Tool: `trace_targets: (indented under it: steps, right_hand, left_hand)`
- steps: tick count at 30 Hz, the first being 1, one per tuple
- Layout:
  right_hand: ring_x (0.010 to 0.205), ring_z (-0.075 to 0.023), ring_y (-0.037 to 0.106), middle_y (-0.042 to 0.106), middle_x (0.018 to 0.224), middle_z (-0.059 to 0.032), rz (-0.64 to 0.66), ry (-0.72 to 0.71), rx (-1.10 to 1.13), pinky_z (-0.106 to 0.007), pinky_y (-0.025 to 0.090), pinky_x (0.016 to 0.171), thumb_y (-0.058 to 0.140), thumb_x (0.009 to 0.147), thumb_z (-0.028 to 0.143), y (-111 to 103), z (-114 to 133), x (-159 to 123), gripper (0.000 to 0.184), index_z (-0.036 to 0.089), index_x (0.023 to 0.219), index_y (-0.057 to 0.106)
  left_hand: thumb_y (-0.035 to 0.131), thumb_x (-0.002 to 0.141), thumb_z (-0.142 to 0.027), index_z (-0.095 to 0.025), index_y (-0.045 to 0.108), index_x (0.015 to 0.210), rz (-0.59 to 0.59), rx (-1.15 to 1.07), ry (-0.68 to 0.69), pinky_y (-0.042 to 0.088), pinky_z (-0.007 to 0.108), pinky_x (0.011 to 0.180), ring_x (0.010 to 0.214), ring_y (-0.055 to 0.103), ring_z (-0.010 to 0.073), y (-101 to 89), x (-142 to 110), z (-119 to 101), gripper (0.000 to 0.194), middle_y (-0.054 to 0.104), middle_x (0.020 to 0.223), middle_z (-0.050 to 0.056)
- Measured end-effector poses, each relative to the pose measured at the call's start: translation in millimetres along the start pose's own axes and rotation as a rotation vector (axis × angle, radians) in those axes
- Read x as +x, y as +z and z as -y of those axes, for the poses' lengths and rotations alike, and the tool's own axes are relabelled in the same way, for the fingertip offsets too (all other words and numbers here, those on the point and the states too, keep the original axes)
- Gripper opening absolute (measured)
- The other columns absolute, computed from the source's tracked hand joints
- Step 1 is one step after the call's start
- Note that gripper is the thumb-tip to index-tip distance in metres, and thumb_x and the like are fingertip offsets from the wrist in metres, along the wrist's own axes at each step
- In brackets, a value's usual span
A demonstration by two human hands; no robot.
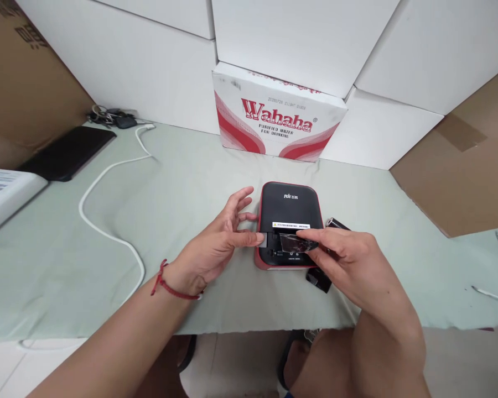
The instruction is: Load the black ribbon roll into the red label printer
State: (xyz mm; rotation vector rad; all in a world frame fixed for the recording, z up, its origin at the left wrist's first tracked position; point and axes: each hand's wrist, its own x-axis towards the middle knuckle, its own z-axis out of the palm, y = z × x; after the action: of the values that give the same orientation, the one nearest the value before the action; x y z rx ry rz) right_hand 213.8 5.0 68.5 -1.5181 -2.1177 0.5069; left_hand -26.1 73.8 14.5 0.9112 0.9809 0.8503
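A black device with a red rim (289,213) lies flat on the pale green table cover (182,188), with a white warning label across it. My left hand (222,243) rests at its left edge, thumb pressing a small black tab there, the other fingers spread. My right hand (340,257) pinches a small piece of clear plastic film (292,241) over the near end of the device. A small black part (318,279) lies under my right hand, another dark piece (337,224) just behind it.
A white cable (103,232) loops across the left of the table. A black tablet (68,153), keys (110,117) and a white box (4,193) sit far left. A Wahaha carton (276,113) and white boxes stand behind. Brown cardboard (460,171) leans at right.
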Motion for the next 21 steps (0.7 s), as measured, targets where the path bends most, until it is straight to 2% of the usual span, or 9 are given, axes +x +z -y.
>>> trace_targets:
  steps: [4,7,10,13,15,18,21]
  right_hand:
    - [0.082,-0.016,0.08,0.087,0.102,-0.0001,-0.052,0.019,0.054,-0.03,0.061,0.076,0.057,0.097,0.014,4.6,-0.6,6.3,0.036,0.023,0.118,0.084]
    - [0.076,-0.0157,0.08,0.086,0.088,0.0009,-0.113,0.071,0.139,-0.028,0.062,0.072,0.06,0.097,0.018,8.5,-0.9,11.1,0.032,0.024,0.114,0.086]
    - [0.068,-0.0127,0.077,0.086,0.089,0.0014,-0.222,0.187,0.3,-0.024,0.061,0.062,0.065,0.099,0.026,15.0,0.0,16.6,0.027,0.027,0.116,0.086]
    - [0.078,-0.0144,0.081,0.087,0.102,-0.0004,-0.392,0.247,0.504,-0.026,0.067,0.07,0.072,0.101,0.033,25.6,4.2,23.0,0.022,0.029,0.117,0.085]
    - [0.093,-0.0185,0.084,0.087,0.105,-0.0007,-0.509,0.199,0.599,-0.031,0.07,0.081,0.074,0.101,0.034,32.9,9.6,25.5,0.019,0.031,0.116,0.085]
    - [0.101,-0.0243,0.084,0.087,0.108,-0.0008,-0.671,0.067,0.608,-0.041,0.072,0.09,0.075,0.101,0.032,39.2,20.8,22.7,0.019,0.034,0.117,0.085]
    - [0.107,-0.0307,0.083,0.085,0.118,-0.0012,-0.695,-0.083,0.527,-0.052,0.07,0.095,0.072,0.102,0.027,37.6,34.5,13.3,0.027,0.037,0.124,0.083]
  left_hand:
    - [0.091,0.061,-0.028,-0.037,0.047,0.154,-0.005,0.039,0.003,0.048,0.042,0.109,0.131,0.048,0.025,-0.9,-2.1,1.8,0.104,0.032,0.173,0.005]
    - [0.091,0.064,-0.033,-0.034,0.053,0.147,-0.009,0.064,0.034,0.048,0.038,0.103,0.122,0.048,0.0219,-0.2,-4.6,5.0,0.091,0.039,0.165,0.006]
    - [0.092,0.067,-0.036,-0.031,0.052,0.145,-0.059,0.107,0.016,0.048,0.036,0.093,0.109,0.053,0.0197,2.5,-8.2,7.9,0.088,0.053,0.143,0.008]
    - [0.091,0.07,-0.035,-0.026,0.054,0.136,-0.078,0.111,0.065,0.048,0.033,0.087,0.095,0.055,0.0153,6.1,-12.7,8.6,0.076,0.06,0.125,0.005]
    - [0.089,0.075,-0.036,-0.022,0.058,0.125,-0.046,0.075,0.126,0.047,0.03,0.082,0.087,0.054,0.0126,6.3,-16.1,6.4,0.061,0.063,0.111,0.002]
    - [0.083,0.086,-0.047,-0.021,0.059,0.117,-0.017,0.031,0.13,0.041,0.024,0.065,0.068,0.049,0.0093,1.2,-22.7,-2.1,0.047,0.062,0.082,-0.004]
    - [0.075,0.091,-0.062,-0.021,0.058,0.114,0.002,-0.016,0.088,0.034,0.022,0.053,0.053,0.044,0.0075,-6.3,-29.7,-14.0,0.05,0.067,0.072,-0.004]
